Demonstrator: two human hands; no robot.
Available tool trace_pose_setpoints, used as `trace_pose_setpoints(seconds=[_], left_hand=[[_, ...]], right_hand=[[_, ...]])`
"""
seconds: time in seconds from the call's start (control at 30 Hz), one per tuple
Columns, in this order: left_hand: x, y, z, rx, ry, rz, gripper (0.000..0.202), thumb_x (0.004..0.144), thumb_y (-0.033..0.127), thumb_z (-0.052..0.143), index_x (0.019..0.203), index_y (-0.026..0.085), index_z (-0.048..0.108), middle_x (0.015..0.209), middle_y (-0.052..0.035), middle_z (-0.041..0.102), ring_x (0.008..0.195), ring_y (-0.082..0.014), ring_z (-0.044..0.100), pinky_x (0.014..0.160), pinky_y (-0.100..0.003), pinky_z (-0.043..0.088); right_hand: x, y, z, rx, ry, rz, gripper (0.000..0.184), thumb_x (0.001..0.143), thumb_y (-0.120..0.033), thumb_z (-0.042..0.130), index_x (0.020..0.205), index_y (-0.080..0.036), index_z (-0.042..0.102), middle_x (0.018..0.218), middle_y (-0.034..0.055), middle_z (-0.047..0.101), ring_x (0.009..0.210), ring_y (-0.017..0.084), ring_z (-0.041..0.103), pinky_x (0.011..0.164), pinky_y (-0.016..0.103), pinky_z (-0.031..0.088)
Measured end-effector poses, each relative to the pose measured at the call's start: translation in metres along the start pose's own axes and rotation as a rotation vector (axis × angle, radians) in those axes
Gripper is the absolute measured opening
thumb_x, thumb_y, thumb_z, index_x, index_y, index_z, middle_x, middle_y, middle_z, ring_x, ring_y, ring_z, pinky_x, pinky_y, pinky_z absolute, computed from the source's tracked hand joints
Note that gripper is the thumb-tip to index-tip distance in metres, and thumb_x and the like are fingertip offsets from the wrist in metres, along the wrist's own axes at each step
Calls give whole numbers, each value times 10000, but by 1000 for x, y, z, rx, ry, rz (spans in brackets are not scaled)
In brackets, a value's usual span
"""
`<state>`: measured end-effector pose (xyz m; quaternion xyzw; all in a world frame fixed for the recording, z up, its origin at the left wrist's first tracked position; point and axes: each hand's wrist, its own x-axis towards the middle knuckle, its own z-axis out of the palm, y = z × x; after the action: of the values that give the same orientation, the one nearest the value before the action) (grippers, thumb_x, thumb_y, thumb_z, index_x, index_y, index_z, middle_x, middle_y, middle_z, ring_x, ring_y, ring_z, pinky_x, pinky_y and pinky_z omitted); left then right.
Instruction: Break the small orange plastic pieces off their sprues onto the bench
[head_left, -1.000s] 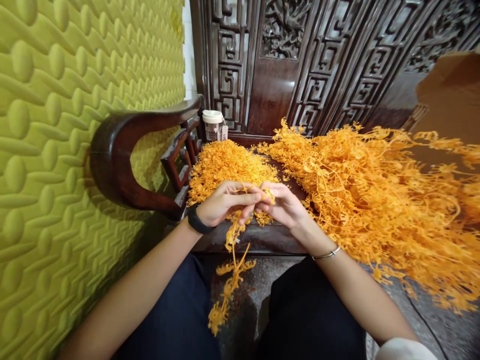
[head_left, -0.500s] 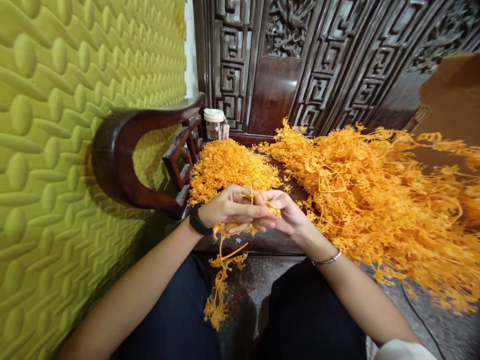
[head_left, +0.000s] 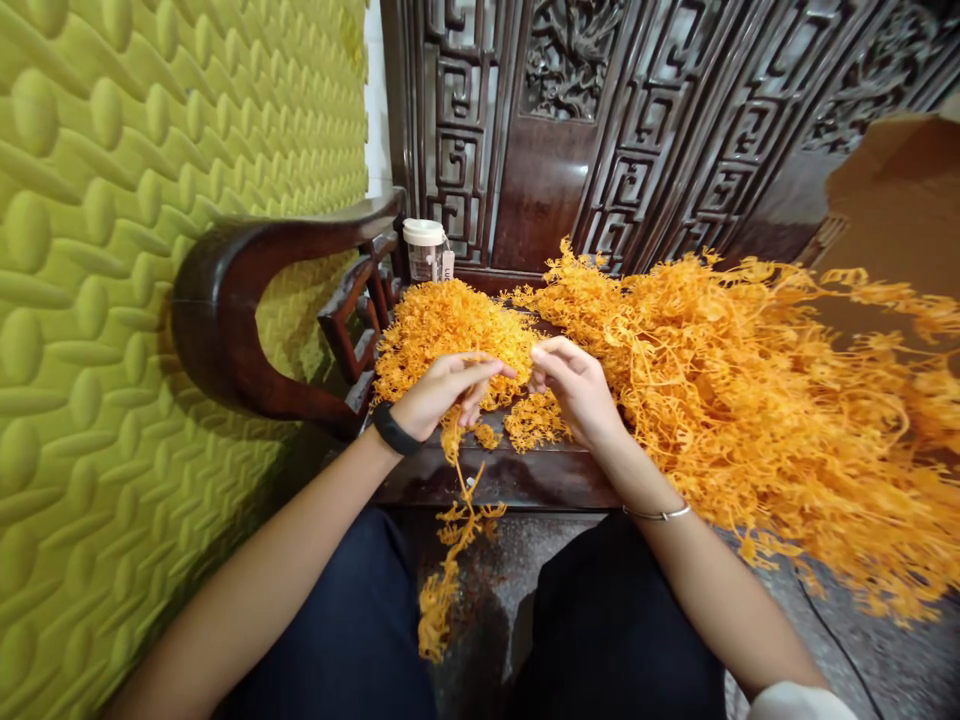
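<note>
An orange artificial flower sprig (head_left: 454, 540) with fine branching stems dangles from my left hand (head_left: 450, 390), whose fingers are closed round its upper part. My right hand (head_left: 576, 388) is a short gap to the right, thumb and fingertips pinched together; what they hold, if anything, is too small to make out. Just behind both hands lies a heap of loose orange florets (head_left: 457, 325) on the dark wooden bench seat (head_left: 525, 480). A smaller clump of florets (head_left: 536, 420) sits between the hands on the seat.
A large bundle of orange sprigs (head_left: 712, 400) spreads over the right side. A lidded cup (head_left: 425, 250) stands behind the heap. At left are a curved wooden armrest (head_left: 225, 310) and a padded green wall (head_left: 97, 400); cardboard (head_left: 892, 210) is at far right.
My hands have come apart, the right moving slightly right and up from the left. The hanging sprig has swung a little to the right, still in my left hand.
</note>
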<state>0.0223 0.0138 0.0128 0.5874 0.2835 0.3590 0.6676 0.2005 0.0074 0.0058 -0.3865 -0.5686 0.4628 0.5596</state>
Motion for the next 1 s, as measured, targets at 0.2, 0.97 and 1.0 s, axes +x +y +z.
trace_pose_setpoints(seconds=[0.2,0.97,1.0], left_hand=[[3,1,-7,66,204,30,190,830,231,452,866,117,600,442,84,367,346,-51,386,397,-189,348],[7,-7,-9,159,269,27,256,841,260,523,1033,126,625,566,2,605,439,-97,565,445,-206,478],[7,-7,-9,159,298,34,240,838,253,526,1012,124,629,561,6,601,435,-96,564,439,-202,475]], right_hand=[[6,12,-1,-162,87,-6,272,648,-368,710,728,-183,527,509,-63,530,473,81,502,517,229,429],[13,26,-7,-7,-12,61,361,656,-356,728,940,-206,563,1037,45,634,857,141,634,856,331,479],[11,23,-6,-49,-99,52,289,705,-401,681,878,-189,587,964,46,651,813,139,636,823,325,487]])
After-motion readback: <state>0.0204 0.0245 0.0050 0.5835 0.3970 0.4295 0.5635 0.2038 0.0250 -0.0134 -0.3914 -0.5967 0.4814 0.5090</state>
